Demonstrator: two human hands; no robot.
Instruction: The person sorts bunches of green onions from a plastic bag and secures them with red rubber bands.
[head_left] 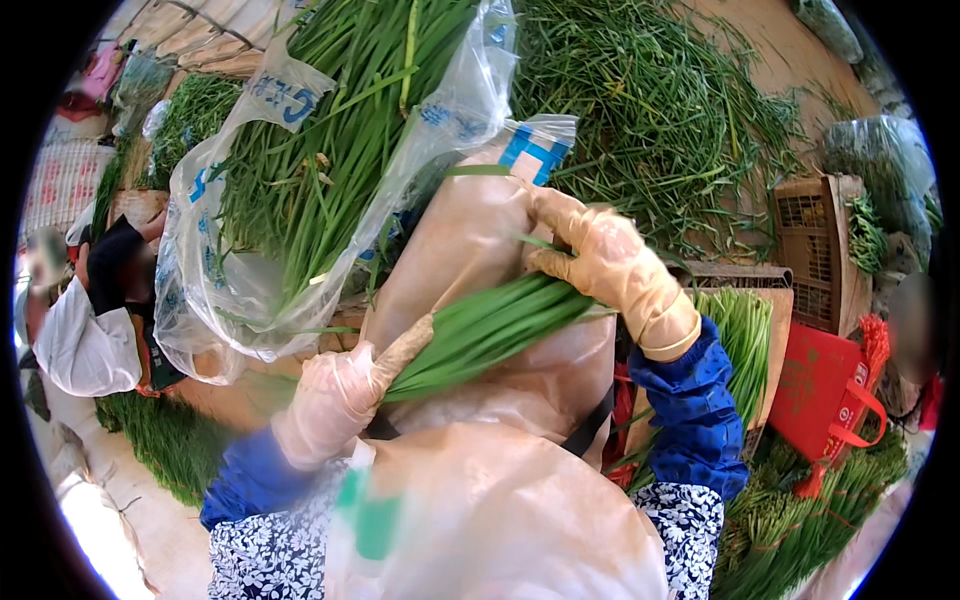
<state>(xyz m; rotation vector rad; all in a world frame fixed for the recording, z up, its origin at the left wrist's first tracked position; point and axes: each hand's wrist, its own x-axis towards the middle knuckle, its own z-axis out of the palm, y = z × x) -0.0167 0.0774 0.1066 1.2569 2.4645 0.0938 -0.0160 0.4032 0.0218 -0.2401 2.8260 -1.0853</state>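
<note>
Across my lap, over a pale tan apron point(480, 430), lies a bundle of long flat garlic chives point(490, 335). My left hand point(335, 395), in a pale rubber glove, is closed round the bundle's lower left end. At the upper right end is my right hand point(605, 255), in a yellowish glove, its fingers curled over the leaves. A thin green leaf shows between its thumb and forefinger; its other fingers are partly hidden. Beyond my left hand, a clear plastic bag point(465, 105) with blue print lies spread around a large heap of garlic chives point(350, 160).
Loose green leaves point(640, 120) are heaped at the far right. Right of me stand a brown plastic crate point(805, 250), a red bag point(820, 385) and tied chive bundles point(800, 530). More chives point(165, 440) lie at left, near another person's white sleeve point(90, 340).
</note>
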